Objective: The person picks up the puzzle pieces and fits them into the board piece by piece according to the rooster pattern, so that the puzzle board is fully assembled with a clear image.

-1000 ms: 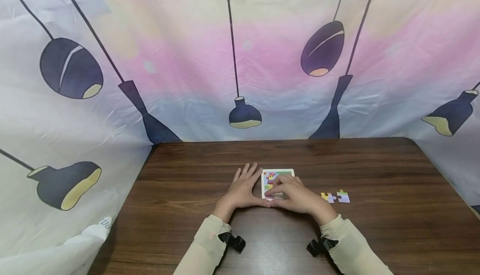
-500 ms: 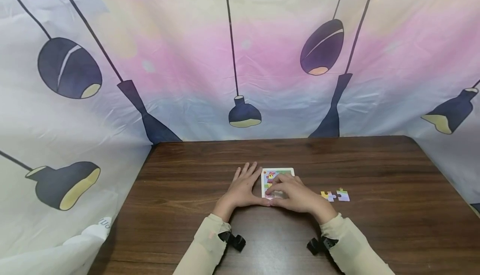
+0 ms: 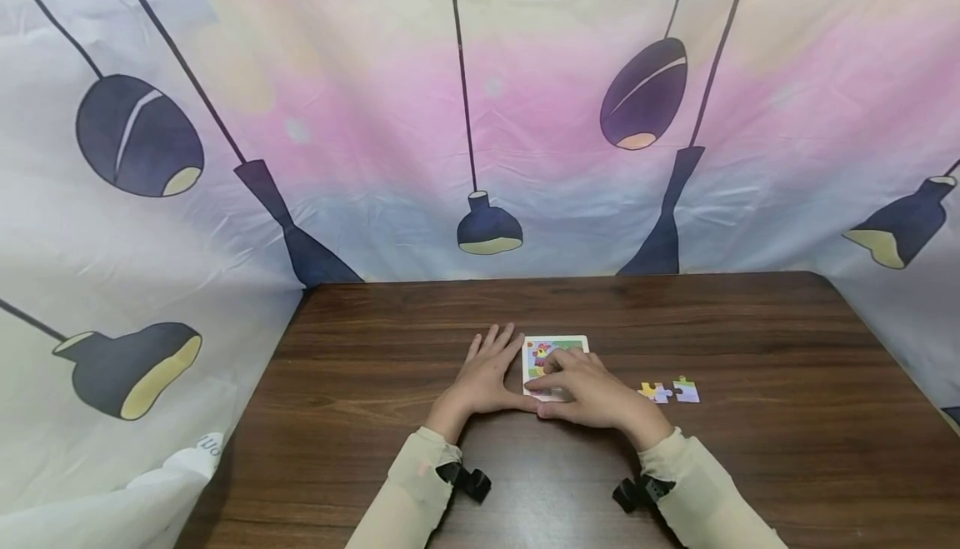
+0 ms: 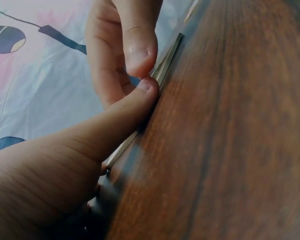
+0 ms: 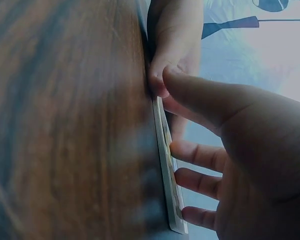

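Observation:
A small jigsaw puzzle [image 3: 555, 339] with a white frame and a bright cartoon picture lies flat on the table. My left hand [image 3: 483, 378] is spread along its left side, thumb at the front edge. My right hand [image 3: 588, 386] arches over the puzzle and hides much of the picture. Its index finger reaches toward the front left corner, apart from the thumb, which meets the left thumb at the front edge. In the right wrist view the other fingertips [image 5: 192, 217] touch the top of the thin board. The left wrist view shows both thumbs close together at the board's edge.
Two loose jigsaw pieces, a yellow and lilac one [image 3: 656, 392] and a mostly lilac one [image 3: 686, 391], lie to the right of my right hand. Behind the brown wooden table [image 3: 420, 316] hangs a cloth [image 3: 360, 116] printed with lamps.
My right hand has slid slightly left, its index finger and thumb nearer the puzzle's front left corner. The left hand stays in place.

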A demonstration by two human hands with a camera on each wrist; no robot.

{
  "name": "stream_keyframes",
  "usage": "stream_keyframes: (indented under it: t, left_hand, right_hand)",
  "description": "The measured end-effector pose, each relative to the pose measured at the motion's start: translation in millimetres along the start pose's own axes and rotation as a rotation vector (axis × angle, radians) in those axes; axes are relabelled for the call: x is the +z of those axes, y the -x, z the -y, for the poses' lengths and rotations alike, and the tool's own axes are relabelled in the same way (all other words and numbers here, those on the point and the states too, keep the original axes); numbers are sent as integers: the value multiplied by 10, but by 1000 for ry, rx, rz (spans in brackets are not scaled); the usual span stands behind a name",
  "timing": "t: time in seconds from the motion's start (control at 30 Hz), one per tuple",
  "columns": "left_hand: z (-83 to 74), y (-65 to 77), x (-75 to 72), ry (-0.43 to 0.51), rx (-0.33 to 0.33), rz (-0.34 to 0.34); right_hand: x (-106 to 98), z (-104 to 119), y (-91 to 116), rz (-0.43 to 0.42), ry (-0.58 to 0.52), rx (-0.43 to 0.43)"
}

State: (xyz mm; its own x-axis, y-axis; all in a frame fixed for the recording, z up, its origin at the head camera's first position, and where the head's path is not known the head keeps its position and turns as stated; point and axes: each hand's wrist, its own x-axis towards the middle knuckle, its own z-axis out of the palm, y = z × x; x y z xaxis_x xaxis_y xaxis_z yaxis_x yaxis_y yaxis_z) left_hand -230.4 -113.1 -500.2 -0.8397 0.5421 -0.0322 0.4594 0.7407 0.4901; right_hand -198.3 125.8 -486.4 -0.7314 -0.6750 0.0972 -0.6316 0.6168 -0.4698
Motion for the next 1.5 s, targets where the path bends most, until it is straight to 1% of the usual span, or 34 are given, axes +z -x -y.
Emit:
stream_keyframes:
  t: [0.23,0.3,0.47,0.67,0.77,0.87,0.93,1.0,1.13,1.23,1.37,1.5]
  left_hand:
    - [13,-1,-1,28,-9,1]
    - [16,-2,2,26,-10,2]
    - [5,-3,4,16,-7,2]
    - [-8,-16,-18,6,-2,0]
    - [-11,-18,-26,14,-5,3]
    - [-8,-19,-19,28,-14,2]
    - [-5,-18,-10,34,-20,3]
    - [-4,-17,-4,35,-20,0]
    - [0,0,14,34,-18,-3]
    - [0,7,20,42,-21,-2]
    - [2,8,25,35,-17,3]
    - [0,-3,10,26,-7,-5]
  right_hand:
    - [15,33,-3,50,15,9]
    - [22,20,-7,45,-6,13]
    - [-10,-25,-7,-9,-87,4]
    - [-53,-5,4,-16,-79,-3]
    - [-92,-14,2,-86,-109,-13]
    - [-194,-84,38,-197,-145,-24]
    - [-289,-156,102,-251,-168,-9]
    - [-372,-245,186,-287,-179,20]
    - [-490,-408,366,-327,-243,73]
    - [-537,-517,491,-350,-273,103]
    - [-555,-634,667,-352,-249,159]
    - [-581,-727,871,-306,-211,213]
